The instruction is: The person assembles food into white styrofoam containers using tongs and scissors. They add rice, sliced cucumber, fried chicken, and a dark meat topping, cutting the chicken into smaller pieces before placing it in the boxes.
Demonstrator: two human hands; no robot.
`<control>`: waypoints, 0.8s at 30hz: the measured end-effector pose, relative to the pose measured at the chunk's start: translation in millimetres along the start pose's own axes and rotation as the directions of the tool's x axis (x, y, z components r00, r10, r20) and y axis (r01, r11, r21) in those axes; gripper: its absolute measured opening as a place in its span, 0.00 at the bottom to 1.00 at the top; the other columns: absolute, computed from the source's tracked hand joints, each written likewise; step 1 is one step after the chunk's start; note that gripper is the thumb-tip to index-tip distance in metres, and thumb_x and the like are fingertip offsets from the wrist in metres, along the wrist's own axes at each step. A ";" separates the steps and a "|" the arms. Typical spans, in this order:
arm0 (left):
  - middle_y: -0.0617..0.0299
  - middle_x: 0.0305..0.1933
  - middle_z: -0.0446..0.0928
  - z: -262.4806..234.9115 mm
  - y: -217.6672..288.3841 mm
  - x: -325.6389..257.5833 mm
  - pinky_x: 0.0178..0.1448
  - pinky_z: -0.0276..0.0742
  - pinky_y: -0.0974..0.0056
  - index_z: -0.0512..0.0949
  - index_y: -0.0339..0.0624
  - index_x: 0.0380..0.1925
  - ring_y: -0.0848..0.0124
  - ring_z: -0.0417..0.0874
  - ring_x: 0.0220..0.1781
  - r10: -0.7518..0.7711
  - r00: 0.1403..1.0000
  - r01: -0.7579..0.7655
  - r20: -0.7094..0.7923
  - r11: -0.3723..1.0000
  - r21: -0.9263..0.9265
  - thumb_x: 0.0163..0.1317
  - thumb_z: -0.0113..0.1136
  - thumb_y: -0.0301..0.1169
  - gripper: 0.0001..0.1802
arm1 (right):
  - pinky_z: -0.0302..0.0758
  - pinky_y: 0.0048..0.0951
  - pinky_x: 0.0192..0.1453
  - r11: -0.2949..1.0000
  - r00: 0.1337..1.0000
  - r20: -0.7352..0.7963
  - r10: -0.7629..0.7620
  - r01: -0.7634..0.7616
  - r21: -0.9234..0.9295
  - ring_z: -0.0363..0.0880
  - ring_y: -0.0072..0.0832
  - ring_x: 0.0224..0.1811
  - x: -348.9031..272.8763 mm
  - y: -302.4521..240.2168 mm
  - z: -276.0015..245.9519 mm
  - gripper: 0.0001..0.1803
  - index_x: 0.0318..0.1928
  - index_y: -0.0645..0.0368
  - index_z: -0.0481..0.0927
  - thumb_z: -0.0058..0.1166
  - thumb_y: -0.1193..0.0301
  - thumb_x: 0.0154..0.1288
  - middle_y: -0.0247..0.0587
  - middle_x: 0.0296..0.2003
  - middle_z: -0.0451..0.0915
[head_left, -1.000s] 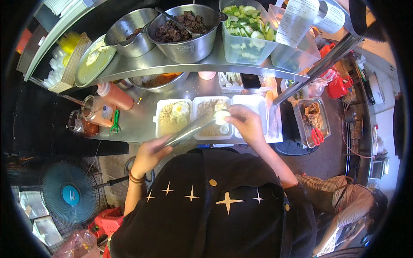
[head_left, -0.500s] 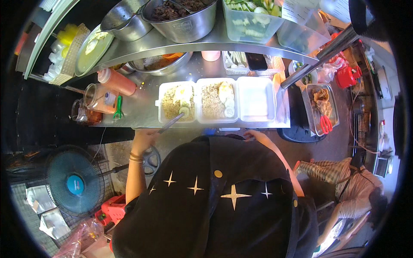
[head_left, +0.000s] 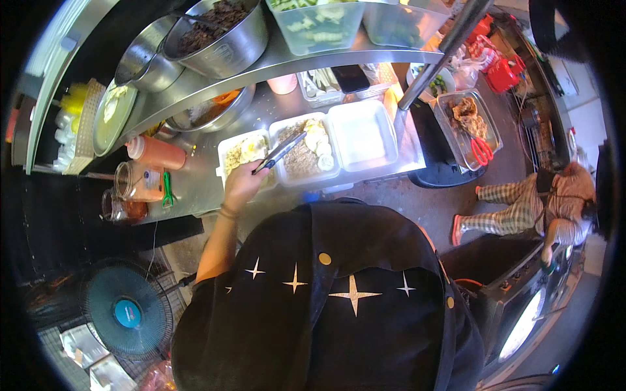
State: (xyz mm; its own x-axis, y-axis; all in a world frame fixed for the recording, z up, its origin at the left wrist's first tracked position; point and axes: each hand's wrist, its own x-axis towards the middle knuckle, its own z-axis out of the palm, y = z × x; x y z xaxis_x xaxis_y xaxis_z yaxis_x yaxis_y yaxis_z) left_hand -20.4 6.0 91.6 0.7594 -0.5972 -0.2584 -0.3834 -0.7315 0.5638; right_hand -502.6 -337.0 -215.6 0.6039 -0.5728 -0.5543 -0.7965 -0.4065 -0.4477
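from my remote seat, left hand (head_left: 242,184) has its fingers wrapped round a long slim silver metal utensil (head_left: 284,150), tip over pale brown rice (head_left: 298,163) in an open white square box (head_left: 310,180) on the silver metal counter (head_left: 199,177). right hand's hidden, can't tell its fingers.

Two white boxes (head_left: 313,178) of rice (head_left: 301,163) and egg (head_left: 316,133) lie open on the tabletop (head_left: 195,192). A slim metal utensil (head_left: 285,150) slants above.

Open white food boxes (head_left: 363,135) sit on a metal tabletop (head_left: 195,180), near a pink squeeze bottle (head_left: 161,152) and green peeler (head_left: 168,189). Metal pots (head_left: 229,55) line the shelf (head_left: 279,53) above.
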 end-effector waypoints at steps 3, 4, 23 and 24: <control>0.61 0.18 0.74 41.0 -26.4 31.0 0.25 0.67 0.66 0.79 0.46 0.49 0.75 0.72 0.17 0.025 1.000 -0.025 -0.011 0.999 -0.039 0.61 0.55 0.40 0.18 | 0.74 0.33 0.48 0.991 0.994 -0.076 0.075 -0.083 -0.106 0.80 0.38 0.44 -13.7 75.1 14.3 0.27 0.51 0.59 0.76 0.57 0.53 0.57 0.49 0.42 0.80; 0.62 0.18 0.74 42.7 -23.2 35.6 0.24 0.67 0.67 0.79 0.46 0.48 0.75 0.71 0.17 -0.044 0.998 0.049 0.035 0.988 -0.146 0.61 0.56 0.39 0.18 | 0.74 0.33 0.47 0.989 0.989 -0.047 0.140 -0.142 -0.041 0.80 0.37 0.44 -22.9 83.1 20.9 0.26 0.51 0.59 0.76 0.57 0.54 0.57 0.49 0.42 0.80; 0.72 0.19 0.73 6.9 8.2 -10.7 0.21 0.57 0.78 0.79 0.42 0.48 0.85 0.63 0.17 -0.087 0.988 0.145 0.127 0.802 -0.580 0.58 0.62 0.32 0.17 | 0.73 0.33 0.38 0.776 0.867 0.202 0.455 -0.497 0.387 0.78 0.31 0.37 -99.9 110.1 40.4 0.21 0.53 0.51 0.74 0.53 0.59 0.61 0.38 0.41 0.80; 0.71 0.19 0.73 9.3 4.4 -10.1 0.21 0.57 0.78 0.80 0.42 0.48 0.85 0.63 0.17 -0.105 0.976 0.199 0.193 0.792 -0.578 0.58 0.62 0.33 0.17 | 0.73 0.33 0.37 0.819 0.901 0.177 0.397 -0.434 0.374 0.78 0.31 0.37 -90.9 101.4 30.3 0.20 0.53 0.50 0.73 0.53 0.59 0.61 0.37 0.41 0.80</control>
State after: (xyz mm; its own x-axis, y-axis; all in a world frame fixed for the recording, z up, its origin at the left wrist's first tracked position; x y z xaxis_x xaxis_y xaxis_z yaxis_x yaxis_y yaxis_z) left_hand -34.6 5.8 89.4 0.6795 -0.5696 -0.4625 0.1514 -0.5080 0.8480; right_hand -637.4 -304.6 -231.9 0.2334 -0.5512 -0.8011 -0.9033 0.1821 -0.3884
